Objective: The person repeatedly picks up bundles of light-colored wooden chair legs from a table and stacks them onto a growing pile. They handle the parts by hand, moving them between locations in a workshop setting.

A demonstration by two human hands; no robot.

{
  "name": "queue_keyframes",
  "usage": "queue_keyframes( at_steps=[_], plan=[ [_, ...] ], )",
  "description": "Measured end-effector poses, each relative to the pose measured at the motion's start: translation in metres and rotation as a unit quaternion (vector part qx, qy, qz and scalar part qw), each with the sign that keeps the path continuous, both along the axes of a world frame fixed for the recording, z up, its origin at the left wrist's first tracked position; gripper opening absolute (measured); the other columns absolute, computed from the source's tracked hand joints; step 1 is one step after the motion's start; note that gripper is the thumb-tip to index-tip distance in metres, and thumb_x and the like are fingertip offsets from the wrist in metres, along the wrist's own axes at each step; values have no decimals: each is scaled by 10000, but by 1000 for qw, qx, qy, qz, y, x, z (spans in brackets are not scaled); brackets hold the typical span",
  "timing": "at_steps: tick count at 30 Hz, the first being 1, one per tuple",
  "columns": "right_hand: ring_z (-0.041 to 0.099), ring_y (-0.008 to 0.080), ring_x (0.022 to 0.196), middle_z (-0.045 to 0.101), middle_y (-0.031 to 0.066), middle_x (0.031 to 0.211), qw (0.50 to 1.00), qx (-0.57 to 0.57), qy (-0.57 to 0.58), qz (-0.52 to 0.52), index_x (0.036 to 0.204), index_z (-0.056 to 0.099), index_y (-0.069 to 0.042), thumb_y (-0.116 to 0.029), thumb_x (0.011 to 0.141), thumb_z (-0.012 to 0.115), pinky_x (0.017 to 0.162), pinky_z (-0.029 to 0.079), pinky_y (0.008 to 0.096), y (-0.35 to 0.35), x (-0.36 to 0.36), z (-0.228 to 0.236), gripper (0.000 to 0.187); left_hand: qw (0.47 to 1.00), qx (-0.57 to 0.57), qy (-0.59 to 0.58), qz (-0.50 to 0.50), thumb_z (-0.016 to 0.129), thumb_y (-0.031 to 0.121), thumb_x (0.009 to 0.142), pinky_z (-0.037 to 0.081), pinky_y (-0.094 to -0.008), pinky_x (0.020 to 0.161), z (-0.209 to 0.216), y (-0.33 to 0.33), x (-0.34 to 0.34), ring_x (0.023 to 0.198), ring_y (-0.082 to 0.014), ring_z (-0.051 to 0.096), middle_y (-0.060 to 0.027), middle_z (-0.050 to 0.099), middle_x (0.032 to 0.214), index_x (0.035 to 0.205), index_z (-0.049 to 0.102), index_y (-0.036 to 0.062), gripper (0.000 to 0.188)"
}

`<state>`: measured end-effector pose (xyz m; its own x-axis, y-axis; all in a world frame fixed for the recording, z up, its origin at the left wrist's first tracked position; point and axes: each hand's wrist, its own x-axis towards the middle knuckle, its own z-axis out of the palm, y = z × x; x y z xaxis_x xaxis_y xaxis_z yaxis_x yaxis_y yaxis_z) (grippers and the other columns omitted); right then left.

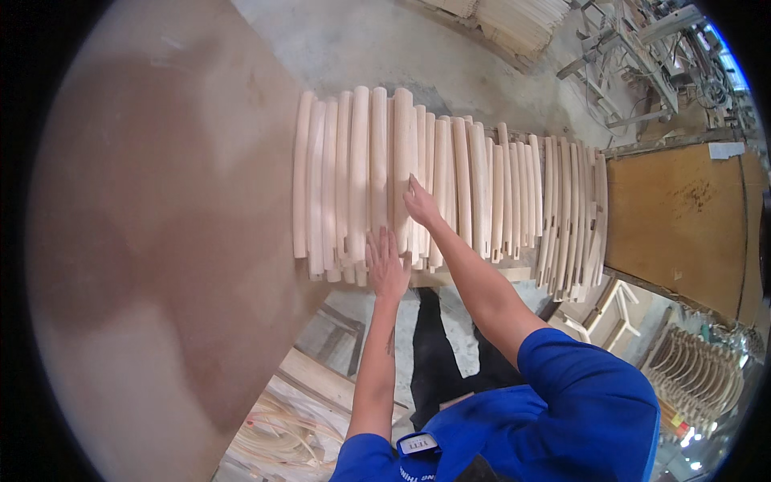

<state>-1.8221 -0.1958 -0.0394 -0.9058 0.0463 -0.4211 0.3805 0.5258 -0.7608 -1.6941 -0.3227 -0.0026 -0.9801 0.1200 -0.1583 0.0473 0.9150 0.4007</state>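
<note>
I judge that I am at the sorting-by-hand stage, feeling along and lining up a row of mortised wooden rods (360, 161), which lie side by side at twelve o'clock from my body, their long axes running from twelve toward six. My left hand (386, 269) lies flat over their near ends, fingers out straight and only slightly apart, gripping nothing that I can see. My right hand (421, 202), at one o'clock from the left, rests at the edge of a thicker rod (402, 132), one digit stretched toward twelve and the others curled; whether they pinch it I cannot tell, as the hand hides the contact.

The far ends stand uneven, and several near ends toward three o'clock show slots. A second group of slotted rods (572, 217) lies farther out at three o'clock, short of a yellow-brown panel (675, 229). A broad brown board (161, 177) fills nine o'clock.

To my mind, the next move calls for a sure hold on one rod, with my left hand steadying its neighbours so that they do not roll.
</note>
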Motion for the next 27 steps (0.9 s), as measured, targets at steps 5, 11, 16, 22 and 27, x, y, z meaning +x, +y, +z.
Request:
queue_keyframes(
  at_steps=[5,11,16,22,27],
  plan=[
    [341,348,1355,333,270,1450,997,-46,40,40,1447,241,30,-306,907,431,1129,266,376,29,10,-6,664,998,-4,27,-60,594,288,868,244,-500,1108,28,3,30,1359,-384,291,-198,310,1478,1359,436,33,575],
    [408,374,1297,362,274,1426,970,-77,-47,224,1467,186,5,-327,869,534,1092,333,387,32,71,35,767,988,-27,-49,146,630,291,836,299,-517,1065,98,10,123,1338,-411,306,-246,256,1473,1396,394,109,635],
    [577,426,1068,595,264,1167,968,-41,-92,229,1434,308,-69,-352,869,533,932,456,465,88,145,57,672,930,9,-184,318,630,336,807,298,-508,1074,139,51,201,1359,-456,242,-323,181,1477,1422,349,78,724],
    [569,378,1106,596,216,1201,930,12,-155,332,1251,553,-60,-454,844,538,937,451,450,236,277,31,567,922,42,-292,250,626,469,798,246,-465,1115,142,102,262,1339,-462,267,-310,368,1394,1342,434,-12,751],
    [613,378,1018,660,200,1061,874,147,-332,321,1005,698,-52,-414,761,523,874,480,453,354,349,36,471,929,51,-293,223,612,427,830,378,-435,1030,153,125,262,1210,-389,489,-269,563,1221,1266,527,-3,618]
  ],
)
